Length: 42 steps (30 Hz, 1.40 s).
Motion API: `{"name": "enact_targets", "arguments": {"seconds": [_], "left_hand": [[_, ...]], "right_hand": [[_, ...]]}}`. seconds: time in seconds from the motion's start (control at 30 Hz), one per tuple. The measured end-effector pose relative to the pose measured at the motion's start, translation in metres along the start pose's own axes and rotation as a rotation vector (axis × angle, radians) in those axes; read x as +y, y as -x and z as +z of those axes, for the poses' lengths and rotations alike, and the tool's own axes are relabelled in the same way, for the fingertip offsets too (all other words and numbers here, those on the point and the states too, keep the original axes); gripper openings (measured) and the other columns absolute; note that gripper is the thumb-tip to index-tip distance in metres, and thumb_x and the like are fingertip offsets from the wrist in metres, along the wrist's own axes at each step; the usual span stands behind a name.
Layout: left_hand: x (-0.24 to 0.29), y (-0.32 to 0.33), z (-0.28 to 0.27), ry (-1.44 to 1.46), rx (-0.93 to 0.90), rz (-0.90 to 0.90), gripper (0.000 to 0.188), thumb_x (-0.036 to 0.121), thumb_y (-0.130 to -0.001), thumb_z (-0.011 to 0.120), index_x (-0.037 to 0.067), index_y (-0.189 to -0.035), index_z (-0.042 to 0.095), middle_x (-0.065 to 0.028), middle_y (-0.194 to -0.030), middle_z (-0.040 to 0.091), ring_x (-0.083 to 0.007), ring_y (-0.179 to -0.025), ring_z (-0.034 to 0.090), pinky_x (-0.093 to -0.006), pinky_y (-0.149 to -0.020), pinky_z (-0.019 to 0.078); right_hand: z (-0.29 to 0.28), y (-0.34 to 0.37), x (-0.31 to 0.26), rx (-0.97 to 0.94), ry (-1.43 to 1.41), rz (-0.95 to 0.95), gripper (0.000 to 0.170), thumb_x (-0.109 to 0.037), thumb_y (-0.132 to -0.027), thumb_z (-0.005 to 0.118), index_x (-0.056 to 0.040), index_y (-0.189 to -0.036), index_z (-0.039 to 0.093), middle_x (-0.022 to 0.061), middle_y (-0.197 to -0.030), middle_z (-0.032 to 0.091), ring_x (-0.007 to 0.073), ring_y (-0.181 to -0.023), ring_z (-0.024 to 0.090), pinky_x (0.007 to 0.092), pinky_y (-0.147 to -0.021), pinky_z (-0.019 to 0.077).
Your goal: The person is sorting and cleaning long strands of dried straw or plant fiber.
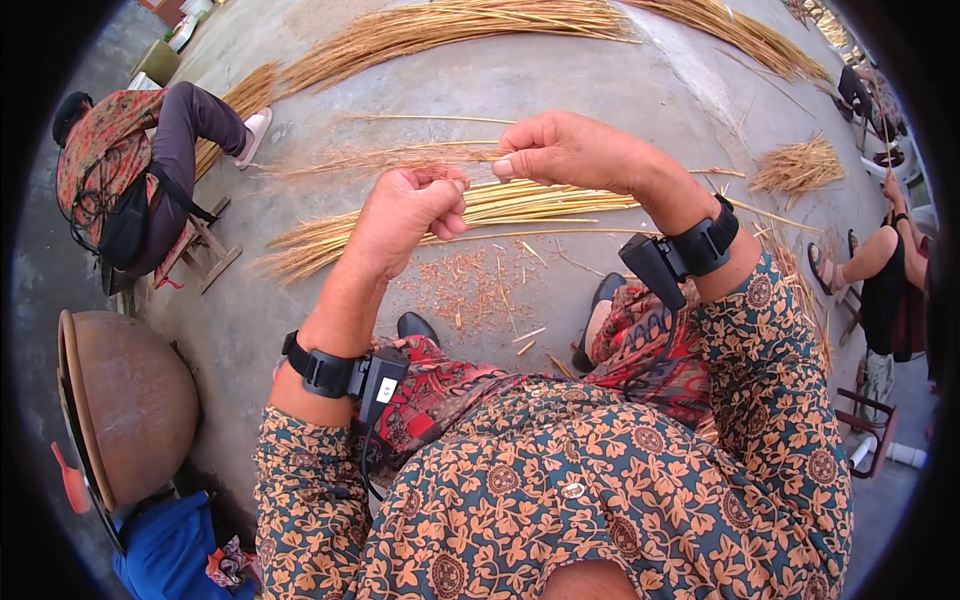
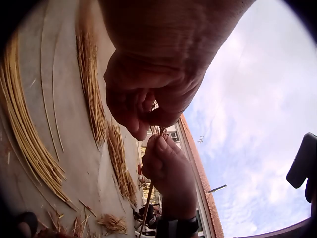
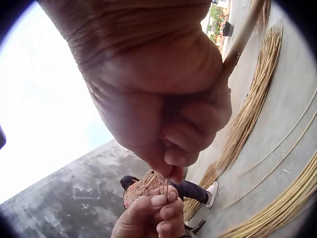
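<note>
Both hands are raised close together over a bundle of yellow stalks [image 1: 540, 203] on the ground. The right hand [image 1: 575, 152] grips a broomcorn stalk [image 3: 243, 39] near its brushy head, thumb toward the left hand. A bare length of this stalk runs out past the palm in the right wrist view. Thin strands [image 2: 157, 131] of the head span the small gap between the hands in the left wrist view. The left hand [image 1: 408, 215] pinches these strands between thumb and curled fingers. Reddish brushy fibres [image 1: 360, 160] spread leftward behind the left hand in the head view.
Long stalk bundles [image 1: 450, 38] lie farther out, with a short bunch [image 1: 800, 165] at right. Brown chaff [image 1: 465, 290] litters the concrete by the feet. A large clay pot [image 1: 135, 400] stands at left. One person [image 1: 120, 180] sits at left, others at right.
</note>
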<state>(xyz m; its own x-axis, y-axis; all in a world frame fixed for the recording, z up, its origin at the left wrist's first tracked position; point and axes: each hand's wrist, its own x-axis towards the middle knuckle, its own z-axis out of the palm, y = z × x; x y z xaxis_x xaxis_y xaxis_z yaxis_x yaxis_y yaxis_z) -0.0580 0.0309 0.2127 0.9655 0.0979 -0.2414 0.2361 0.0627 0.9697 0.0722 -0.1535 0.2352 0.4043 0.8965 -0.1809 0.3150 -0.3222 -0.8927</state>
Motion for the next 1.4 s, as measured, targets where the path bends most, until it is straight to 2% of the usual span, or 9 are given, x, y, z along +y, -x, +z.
{"name": "enact_targets", "arguments": {"seconds": [0.17,0.37,0.53,0.73,1.03,1.13,1.23,1.27,1.4], "left_hand": [[-0.001,-0.001,-0.006,-0.155,0.079,0.002,0.013,0.010,-0.085,0.058,0.001,-0.094,0.060,-0.0013,-0.070,0.060,-0.0080,-0.057,0.058,-0.0200,-0.052,0.0481],[0.002,0.004,-0.024,0.051,0.181,0.043,0.024,0.020,-0.086,0.064,0.000,-0.099,0.063,-0.0042,-0.078,0.063,-0.0113,-0.067,0.062,-0.0220,-0.059,0.0512],[-0.010,0.004,-0.009,0.014,-0.010,0.040,0.043,0.021,-0.083,0.070,0.005,-0.120,0.055,-0.0018,-0.105,0.061,-0.0109,-0.092,0.059,-0.0235,-0.079,0.0483],[-0.007,-0.001,0.007,0.151,-0.043,0.015,0.031,0.022,-0.084,0.069,0.003,-0.107,0.062,-0.0009,-0.085,0.062,-0.0084,-0.077,0.057,-0.0223,-0.066,0.0467],[-0.008,-0.005,-0.012,-0.005,-0.063,-0.084,0.012,0.009,-0.086,0.057,0.004,-0.093,0.065,0.0003,-0.072,0.063,-0.0054,-0.062,0.056,-0.0184,-0.057,0.0461],[-0.009,-0.005,-0.045,0.076,-0.104,-0.085,0.018,0.006,-0.085,0.056,0.003,-0.100,0.064,-0.0005,-0.076,0.062,-0.0056,-0.064,0.056,-0.0186,-0.057,0.0465],[-0.005,0.008,-0.011,0.089,0.023,-0.077,0.026,0.005,-0.084,0.057,0.002,-0.110,0.062,-0.0011,-0.080,0.060,-0.0064,-0.067,0.056,-0.0194,-0.059,0.0473],[-0.006,0.007,-0.005,0.164,-0.023,-0.033,0.035,0.005,-0.083,0.061,0.002,-0.118,0.058,-0.0021,-0.085,0.060,-0.0072,-0.070,0.056,-0.0197,-0.062,0.0479],[-0.008,0.003,-0.007,0.182,-0.113,0.057,0.039,0.011,-0.082,0.066,0.003,-0.119,0.056,-0.0015,-0.088,0.061,-0.0078,-0.074,0.058,-0.0201,-0.062,0.0473]], "right_hand": [[0.000,0.003,-0.001,0.044,0.034,-0.024,0.024,-0.031,-0.090,0.060,-0.0077,-0.085,0.066,-0.0067,-0.061,0.044,0.0059,-0.060,0.040,0.0242,-0.054,0.0340],[-0.019,0.011,0.006,0.053,0.040,0.086,0.024,-0.032,-0.091,0.060,-0.0085,-0.090,0.065,-0.0094,-0.065,0.045,0.0018,-0.060,0.039,0.0194,-0.053,0.0317],[-0.016,0.011,-0.001,0.019,-0.014,0.076,0.022,-0.031,-0.091,0.061,-0.0094,-0.089,0.065,-0.0106,-0.064,0.046,0.0003,-0.057,0.040,0.0177,-0.050,0.0323],[-0.012,0.007,0.002,-0.003,-0.008,0.044,0.021,-0.030,-0.091,0.061,-0.0091,-0.088,0.065,-0.0108,-0.063,0.046,0.0002,-0.056,0.040,0.0173,-0.049,0.0326],[-0.011,0.010,-0.003,0.035,0.033,0.029,0.023,-0.031,-0.090,0.061,-0.0089,-0.087,0.064,-0.0105,-0.064,0.044,0.0013,-0.057,0.038,0.0184,-0.051,0.0308],[-0.032,0.021,0.000,0.066,-0.004,0.029,0.023,-0.031,-0.090,0.061,-0.0084,-0.088,0.065,-0.0105,-0.063,0.043,0.0012,-0.057,0.036,0.0183,-0.050,0.0291],[-0.026,0.023,-0.004,0.001,-0.052,0.067,0.023,-0.031,-0.091,0.061,-0.0083,-0.088,0.065,-0.0107,-0.062,0.042,0.0009,-0.056,0.036,0.0182,-0.049,0.0286],[-0.024,0.019,-0.001,-0.002,-0.005,0.053,0.023,-0.030,-0.091,0.060,-0.0079,-0.088,0.065,-0.0105,-0.063,0.045,0.0006,-0.056,0.037,0.0179,-0.049,0.0296],[-0.021,0.015,0.003,-0.003,0.012,0.041,0.023,-0.030,-0.091,0.060,-0.0072,-0.089,0.065,-0.0102,-0.066,0.048,0.0005,-0.058,0.039,0.0175,-0.051,0.0318]]}}
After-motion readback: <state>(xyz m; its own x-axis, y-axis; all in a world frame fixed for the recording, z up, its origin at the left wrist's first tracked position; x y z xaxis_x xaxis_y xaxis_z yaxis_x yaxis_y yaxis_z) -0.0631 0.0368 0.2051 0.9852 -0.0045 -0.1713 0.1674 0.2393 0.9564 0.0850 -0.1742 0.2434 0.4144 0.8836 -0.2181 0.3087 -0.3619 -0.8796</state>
